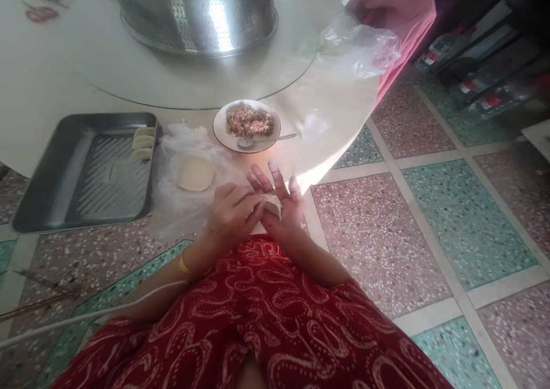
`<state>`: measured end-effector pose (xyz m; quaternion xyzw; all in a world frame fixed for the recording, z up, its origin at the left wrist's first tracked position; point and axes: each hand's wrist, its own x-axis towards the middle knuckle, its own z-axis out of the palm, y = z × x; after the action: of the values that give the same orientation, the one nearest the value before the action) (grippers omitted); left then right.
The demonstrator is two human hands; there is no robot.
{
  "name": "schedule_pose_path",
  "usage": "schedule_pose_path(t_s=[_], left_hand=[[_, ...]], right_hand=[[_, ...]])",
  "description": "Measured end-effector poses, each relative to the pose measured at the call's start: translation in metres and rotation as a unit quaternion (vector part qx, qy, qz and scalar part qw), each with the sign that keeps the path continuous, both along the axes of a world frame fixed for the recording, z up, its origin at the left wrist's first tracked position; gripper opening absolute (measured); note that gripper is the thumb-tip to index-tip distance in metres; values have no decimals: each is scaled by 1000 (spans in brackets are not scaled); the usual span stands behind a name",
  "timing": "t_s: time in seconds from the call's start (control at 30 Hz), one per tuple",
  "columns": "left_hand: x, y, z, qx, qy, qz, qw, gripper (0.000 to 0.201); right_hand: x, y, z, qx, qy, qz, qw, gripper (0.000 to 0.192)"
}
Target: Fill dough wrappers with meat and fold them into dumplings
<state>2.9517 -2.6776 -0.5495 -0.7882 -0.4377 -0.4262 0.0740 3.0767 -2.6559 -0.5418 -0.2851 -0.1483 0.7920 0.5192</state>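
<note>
A small folded dumpling (273, 205) rests against the palm and fingers of my right hand (292, 210), whose flour-dusted fingers are spread. My left hand (232, 210) has its fingers bent together at the dumpling's left edge, pinching it; the fingertips are partly hidden. Left of the hands, a round dough wrapper (196, 173) lies on a crumpled clear plastic bag (167, 205). Beyond the hands stands a white plate (220, 130) of minced filling (249, 121), with a metal spoon (247, 143) lying on it, its handle past the rim.
A dark baking pan (47, 177) at the left holds three dumplings (143, 142) along its right side. Behind is a perforated steel pot (197, 16) on a glass turntable (292, 68). Plastic bags (365, 42) lie by a pink-covered chair (404, 11). Red-handled scissors (40, 14) lie far left.
</note>
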Motion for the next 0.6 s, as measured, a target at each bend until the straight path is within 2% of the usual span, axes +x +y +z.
schedule_pose_path(t_s=[0.1, 0.27, 0.37, 0.43, 0.6], left_hand=[[-2, -1, 3, 4, 12, -5, 1000, 10], [-2, 1, 3, -1, 13, -24, 1000, 2], [-2, 1, 1, -5, 9, -32, 999, 2], [-3, 1, 1, -10, 14, -36, 999, 9], [-3, 3, 3, -68, 37, -54, 996, 14]], right_hand=[[1, 0, 2, -4, 9, 6, 1000, 45], [2, -1, 4, -29, 31, 36, 998, 45], [2, 0, 4, -48, 25, 48, 997, 44], [3, 1, 4, -54, 36, 53, 996, 46], [3, 1, 2, -49, 63, 77, 994, 48]])
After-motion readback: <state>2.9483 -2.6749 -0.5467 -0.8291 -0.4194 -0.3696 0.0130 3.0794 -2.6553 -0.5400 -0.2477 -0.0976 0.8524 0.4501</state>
